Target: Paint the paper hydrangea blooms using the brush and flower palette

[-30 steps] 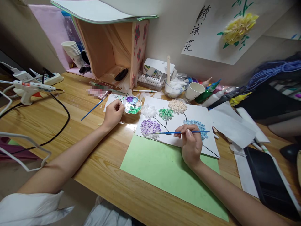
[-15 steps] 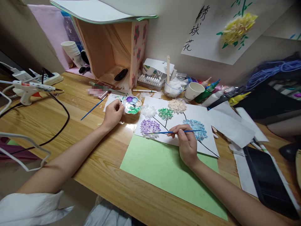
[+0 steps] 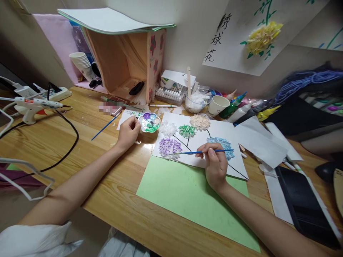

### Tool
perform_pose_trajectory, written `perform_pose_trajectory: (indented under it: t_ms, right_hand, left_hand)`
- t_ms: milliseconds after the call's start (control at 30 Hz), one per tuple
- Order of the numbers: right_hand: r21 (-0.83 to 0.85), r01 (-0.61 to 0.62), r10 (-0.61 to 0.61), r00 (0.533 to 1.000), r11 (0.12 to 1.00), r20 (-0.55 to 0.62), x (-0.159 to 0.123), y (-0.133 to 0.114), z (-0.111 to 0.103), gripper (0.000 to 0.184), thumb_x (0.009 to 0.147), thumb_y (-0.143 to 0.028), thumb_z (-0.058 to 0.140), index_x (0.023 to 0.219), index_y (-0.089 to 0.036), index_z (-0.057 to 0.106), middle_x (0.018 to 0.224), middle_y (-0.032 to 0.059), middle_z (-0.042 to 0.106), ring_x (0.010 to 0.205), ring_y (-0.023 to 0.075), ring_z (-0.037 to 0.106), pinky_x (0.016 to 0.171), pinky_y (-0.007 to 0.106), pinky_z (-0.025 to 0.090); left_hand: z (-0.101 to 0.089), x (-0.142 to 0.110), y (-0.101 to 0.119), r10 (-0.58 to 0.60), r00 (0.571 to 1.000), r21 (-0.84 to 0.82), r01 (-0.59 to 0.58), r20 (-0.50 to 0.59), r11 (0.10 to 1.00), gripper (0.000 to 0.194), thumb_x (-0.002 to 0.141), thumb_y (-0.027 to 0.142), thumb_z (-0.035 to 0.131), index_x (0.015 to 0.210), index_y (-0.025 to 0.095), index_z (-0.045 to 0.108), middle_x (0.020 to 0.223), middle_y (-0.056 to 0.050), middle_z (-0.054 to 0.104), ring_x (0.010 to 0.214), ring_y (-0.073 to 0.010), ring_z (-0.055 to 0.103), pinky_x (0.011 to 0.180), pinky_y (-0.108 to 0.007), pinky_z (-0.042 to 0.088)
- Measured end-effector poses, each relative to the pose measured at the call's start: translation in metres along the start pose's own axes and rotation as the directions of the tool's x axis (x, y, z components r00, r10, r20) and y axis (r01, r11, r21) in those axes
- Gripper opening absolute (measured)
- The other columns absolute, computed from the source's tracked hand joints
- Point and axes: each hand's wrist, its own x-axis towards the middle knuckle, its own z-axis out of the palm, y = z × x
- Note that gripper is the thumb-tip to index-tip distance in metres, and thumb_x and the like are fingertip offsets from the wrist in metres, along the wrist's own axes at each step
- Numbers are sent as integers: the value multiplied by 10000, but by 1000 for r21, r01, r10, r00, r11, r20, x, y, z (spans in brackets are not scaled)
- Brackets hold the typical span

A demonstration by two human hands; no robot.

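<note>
My right hand (image 3: pixel 215 166) is closed round a thin blue paintbrush (image 3: pixel 191 152). The brush lies nearly level, its tip against the lower edge of a purple-tipped paper flower (image 3: pixel 170 145). That flower is on a white sheet (image 3: pixel 198 160) with white, green, peach and blue flowers and black stems. My left hand (image 3: pixel 128 132) pinches the left rim of a flower-shaped paint palette (image 3: pixel 150 123) with purple, blue and green paint in its wells. The fingertips at the rim are partly hidden.
Green paper (image 3: pixel 187 200) lies under the white sheet. A second brush (image 3: pixel 105 125) and a glue gun (image 3: pixel 32 107) with cables are at the left. Behind stand a paper cup (image 3: pixel 218 105) and paint bottles (image 3: pixel 237 103). A black phone (image 3: pixel 302 203) lies at the right.
My right hand slid left with the paintbrush across the purple flower's lower edge, then came partway back to the right. The left hand stays at the palette. The view has tilted slightly.
</note>
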Motion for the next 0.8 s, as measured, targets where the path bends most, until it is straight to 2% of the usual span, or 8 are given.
perform_pose_trajectory:
  t_ms: [300,533,800]
  right_hand:
    - [7,29,-28,996,1000,-79,2,0,2,174,909,-284,467,778,-207,551,738,-10,541,635,115,550,583,272,392]
    - [-59,38,-40,999,998,-33,0,3,0,174,927,-295,438,818,-210,544,763,-5,551,654,119,566,607,279,407]
    - [-141,105,-104,994,984,15,-2,3,-1,182,933,-273,425,824,-212,558,779,4,565,669,133,581,611,293,421]
  left_hand:
    - [-1,-2,3,36,999,22,-37,31,999,199,764,207,490,584,208,408,525,51,415,510,-103,389,515,-244,312]
    - [0,-2,3,20,999,-1,-20,35,1000,194,766,204,495,591,209,409,517,50,423,507,-106,389,511,-245,310]
    - [-1,-2,3,26,999,18,-27,44,999,190,762,205,499,593,209,415,516,51,423,507,-105,387,508,-240,302]
